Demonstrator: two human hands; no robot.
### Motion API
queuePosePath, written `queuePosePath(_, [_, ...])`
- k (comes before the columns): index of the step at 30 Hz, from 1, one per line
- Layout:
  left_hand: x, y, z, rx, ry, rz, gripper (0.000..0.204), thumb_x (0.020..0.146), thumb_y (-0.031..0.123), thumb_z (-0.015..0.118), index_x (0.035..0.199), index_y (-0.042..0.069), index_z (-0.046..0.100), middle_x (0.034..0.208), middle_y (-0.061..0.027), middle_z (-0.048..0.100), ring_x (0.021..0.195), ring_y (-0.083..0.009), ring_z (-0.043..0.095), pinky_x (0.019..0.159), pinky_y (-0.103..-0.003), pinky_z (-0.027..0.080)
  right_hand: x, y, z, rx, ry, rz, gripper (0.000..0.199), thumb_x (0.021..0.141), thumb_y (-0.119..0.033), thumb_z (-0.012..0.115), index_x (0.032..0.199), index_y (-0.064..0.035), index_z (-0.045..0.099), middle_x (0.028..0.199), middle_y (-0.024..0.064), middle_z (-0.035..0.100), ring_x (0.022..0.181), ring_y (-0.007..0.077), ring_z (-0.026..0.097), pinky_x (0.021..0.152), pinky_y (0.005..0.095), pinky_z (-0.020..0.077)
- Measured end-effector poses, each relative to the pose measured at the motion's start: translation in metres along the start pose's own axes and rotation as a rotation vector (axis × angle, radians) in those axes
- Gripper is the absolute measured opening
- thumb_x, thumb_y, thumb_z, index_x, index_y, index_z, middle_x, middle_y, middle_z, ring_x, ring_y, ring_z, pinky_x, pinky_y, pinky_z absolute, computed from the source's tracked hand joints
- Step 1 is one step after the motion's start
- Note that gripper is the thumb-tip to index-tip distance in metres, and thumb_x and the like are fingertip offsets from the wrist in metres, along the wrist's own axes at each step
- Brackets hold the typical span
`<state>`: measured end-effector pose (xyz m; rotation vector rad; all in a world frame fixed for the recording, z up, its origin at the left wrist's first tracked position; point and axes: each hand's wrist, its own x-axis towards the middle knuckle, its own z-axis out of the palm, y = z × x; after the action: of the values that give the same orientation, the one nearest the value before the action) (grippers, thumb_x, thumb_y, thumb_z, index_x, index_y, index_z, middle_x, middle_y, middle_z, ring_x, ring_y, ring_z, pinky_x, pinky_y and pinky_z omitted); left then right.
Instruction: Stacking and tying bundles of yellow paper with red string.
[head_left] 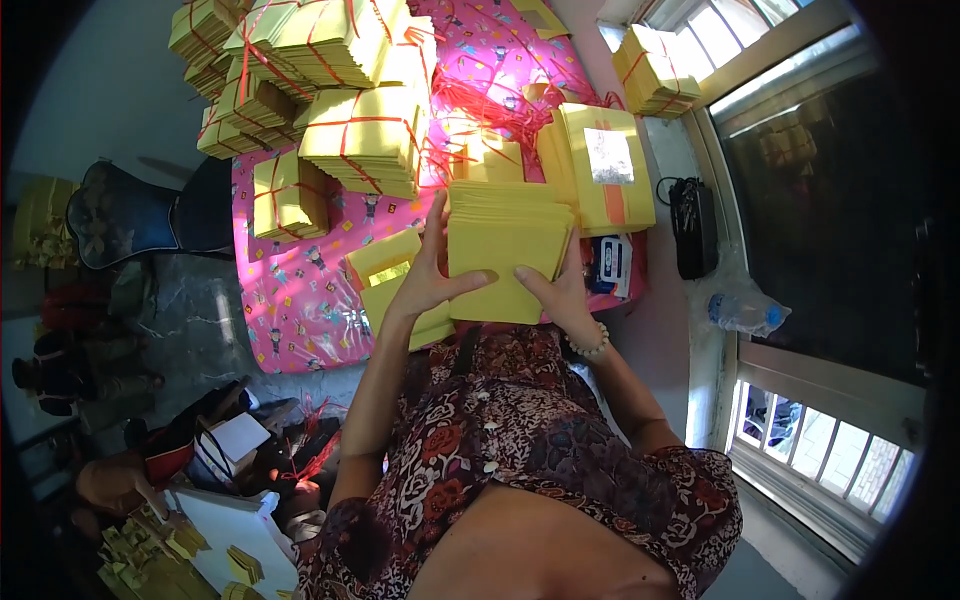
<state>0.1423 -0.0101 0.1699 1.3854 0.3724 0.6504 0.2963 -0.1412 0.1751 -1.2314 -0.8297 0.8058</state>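
Observation:
A thick stack of yellow paper envelopes is between my two hands, close to my body at the table's near edge. Along its left side lies my left hand, thumb across the top sheet and fingers up the edge. My right hand grips the right side, its thumb also on the top; its other fingers are partly hidden. The layers fan slightly at the far end. Loose yellow envelopes lie beside and under my left hand. Beyond my right hand rests another yellow pile with a printed white patch and an orange strip.
Bundles tied with red string are piled on the pink patterned tablecloth. Loose red strings lie at the back. A plastic bottle and a black case sit by the window. A chair stands left; another person is lower left.

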Motion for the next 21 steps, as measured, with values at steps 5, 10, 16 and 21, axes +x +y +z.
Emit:
queuePosePath(5, [-0.008, -0.029, 0.000, -0.116, 0.004, -0.441, 0.095, 0.070, 0.023, 0.080, 0.144, 0.006, 0.022, 0.135, -0.0150, 0.043, 0.126, -0.0255, 0.041, 0.102, -0.038, 0.038, -0.003, 0.027, 0.000, 0.063, 0.029, 0.178, 0.062, 0.082, -0.009, 0.068, 0.130, -0.0006, 0.029, 0.118, 0.0132, 0.050, 0.112, 0.0183, 0.050, 0.094, 0.0341, 0.0430])
queuePosePath(10, [0.015, -0.032, -0.023, -0.110, -0.059, -0.706, 0.085, 0.072, 0.022, 0.078, 0.141, 0.004, 0.031, 0.129, -0.0130, 0.050, 0.117, -0.0238, 0.050, 0.098, -0.036, 0.041, 0.000, 0.048, -0.025, 0.185, -0.048, 0.355, 0.066, 0.084, -0.020, 0.070, 0.132, 0.0008, 0.030, 0.118, 0.0142, 0.051, 0.109, 0.0186, 0.051, 0.093, 0.0339, 0.0436])
queuePosePath(16, [0.076, -0.016, -0.045, 0.403, -0.659, -0.834, 0.092, 0.069, 0.036, 0.078, 0.141, 0.003, 0.031, 0.128, -0.0152, 0.051, 0.113, -0.0231, 0.053, 0.092, -0.034, 0.045, 0.038, 0.050, -0.066, -0.255, -0.214, 0.356, 0.068, 0.088, -0.024, 0.064, 0.140, -0.0030, 0.027, 0.133, 0.0150, 0.042, 0.121, 0.0200, 0.044, 0.100, 0.0326, 0.0367])
queuePosePath(21, [0.117, -0.009, -0.014, 0.598, -1.037, -0.993, 0.095, 0.069, 0.036, 0.078, 0.141, 0.001, 0.027, 0.128, -0.0156, 0.049, 0.113, -0.0224, 0.053, 0.091, -0.035, 0.047, 0.051, 0.041, -0.062, -0.132, -0.499, 0.437, 0.070, 0.086, -0.023, 0.066, 0.140, -0.0030, 0.027, 0.129, 0.0142, 0.047, 0.120, 0.0200, 0.045, 0.101, 0.0317, 0.0364])
